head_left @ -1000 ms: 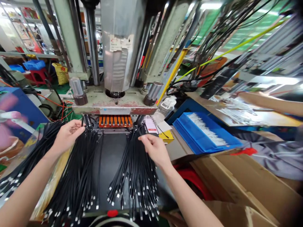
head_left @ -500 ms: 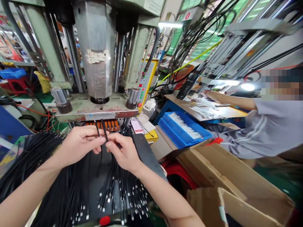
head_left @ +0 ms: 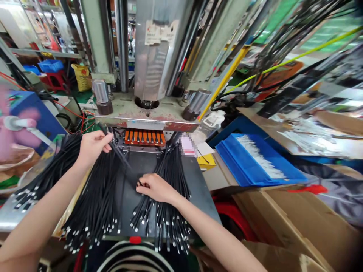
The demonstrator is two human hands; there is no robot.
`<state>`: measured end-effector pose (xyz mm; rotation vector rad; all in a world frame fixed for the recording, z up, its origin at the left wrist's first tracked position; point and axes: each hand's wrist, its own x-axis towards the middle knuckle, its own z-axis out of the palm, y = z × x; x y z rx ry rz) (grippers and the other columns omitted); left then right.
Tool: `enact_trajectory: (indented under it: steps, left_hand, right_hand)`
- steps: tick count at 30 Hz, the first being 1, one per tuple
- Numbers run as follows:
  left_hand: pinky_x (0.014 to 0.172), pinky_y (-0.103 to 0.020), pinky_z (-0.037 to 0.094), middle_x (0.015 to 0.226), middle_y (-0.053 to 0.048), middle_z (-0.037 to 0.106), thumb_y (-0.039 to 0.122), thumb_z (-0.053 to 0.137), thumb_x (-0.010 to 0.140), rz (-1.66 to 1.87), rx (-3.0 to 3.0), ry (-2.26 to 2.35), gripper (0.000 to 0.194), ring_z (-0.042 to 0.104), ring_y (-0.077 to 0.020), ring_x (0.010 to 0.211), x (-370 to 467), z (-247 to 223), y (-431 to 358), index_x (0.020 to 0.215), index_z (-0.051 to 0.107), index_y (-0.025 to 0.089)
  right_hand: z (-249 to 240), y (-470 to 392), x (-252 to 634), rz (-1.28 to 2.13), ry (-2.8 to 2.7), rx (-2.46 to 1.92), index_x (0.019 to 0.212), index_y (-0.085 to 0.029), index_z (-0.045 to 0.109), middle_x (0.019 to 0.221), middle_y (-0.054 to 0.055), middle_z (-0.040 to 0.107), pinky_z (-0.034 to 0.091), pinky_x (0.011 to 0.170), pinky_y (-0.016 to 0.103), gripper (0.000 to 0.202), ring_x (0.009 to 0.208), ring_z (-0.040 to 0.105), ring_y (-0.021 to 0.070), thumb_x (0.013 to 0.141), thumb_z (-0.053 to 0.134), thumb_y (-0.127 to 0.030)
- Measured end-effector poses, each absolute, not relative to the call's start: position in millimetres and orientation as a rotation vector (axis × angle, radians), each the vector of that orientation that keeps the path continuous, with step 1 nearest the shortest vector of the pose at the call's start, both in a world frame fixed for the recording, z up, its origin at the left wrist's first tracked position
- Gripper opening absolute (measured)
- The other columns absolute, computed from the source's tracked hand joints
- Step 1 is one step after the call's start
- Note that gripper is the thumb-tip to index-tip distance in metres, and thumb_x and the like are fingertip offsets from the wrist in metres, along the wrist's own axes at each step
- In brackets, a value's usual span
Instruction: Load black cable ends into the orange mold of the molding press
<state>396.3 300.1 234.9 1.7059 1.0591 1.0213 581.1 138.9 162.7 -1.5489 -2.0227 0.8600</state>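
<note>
A black flat cable [head_left: 122,155], smeared by motion, slants between my two hands over the dark bench plate. My left hand [head_left: 93,148] pinches its upper part, just left of the press. Lower and closer to me, my right hand [head_left: 155,188] has its fingers closed round the lower end. Beneath my left forearm lies a thick bundle of black cables [head_left: 95,196] with pale metal plugs. Another bundle [head_left: 172,173] spreads under and behind my right hand. In the press opening, an orange mould [head_left: 145,142] holds several black cable ends in a row.
The press head [head_left: 147,117] overhangs the far edge of the bench. A blue tray [head_left: 227,158] with white cables and a cardboard box [head_left: 283,211] stand to the right. At the left is a blurred pink fan [head_left: 21,122].
My hands have moved apart: the left up and away, the right down towards me, with the cable drawn between them. The view has turned, shifting the press rightward.
</note>
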Motion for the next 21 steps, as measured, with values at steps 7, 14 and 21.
enact_trajectory:
  steps: [7,14,21]
  left_hand:
    - [0.042,-0.018,0.043,0.049,0.0,0.058,0.039,0.07,0.065,0.955,1.55,1.384,0.029,0.054,-0.0102,0.043,337.6,162.6,340.9,0.059,0.056,0.014]
    - [0.048,-0.021,0.047,0.053,0.001,0.058,0.045,0.062,0.074,0.952,1.624,1.574,0.03,0.062,-0.0149,0.049,333.9,130.7,350.7,0.067,0.053,0.017]
    - [0.063,-0.029,0.051,0.065,0.004,0.063,0.048,0.061,0.078,0.918,1.847,1.784,0.074,0.063,-0.0179,0.052,329.8,129.5,347.7,0.135,0.032,0.012]
  right_hand:
    - [146.9,125.1,569.8,0.515,-2.221,-1.917,0.095,-0.013,0.06,0.089,0.009,0.065,0.043,0.073,0.029,0.014,0.082,0.063,0.0216,0.09,0.059,-0.025]
    - [149.9,119.1,507.8,0.352,-2.685,-1.496,0.09,-0.009,0.057,0.082,0.01,0.063,0.049,0.067,0.036,0.01,0.071,0.063,0.0234,0.081,0.056,-0.012]
    - [167.5,175.1,526.8,0.718,-2.568,-1.469,0.101,-0.019,0.063,0.091,0.005,0.07,0.048,0.064,0.029,0.017,0.08,0.067,0.023,0.088,0.055,-0.027]
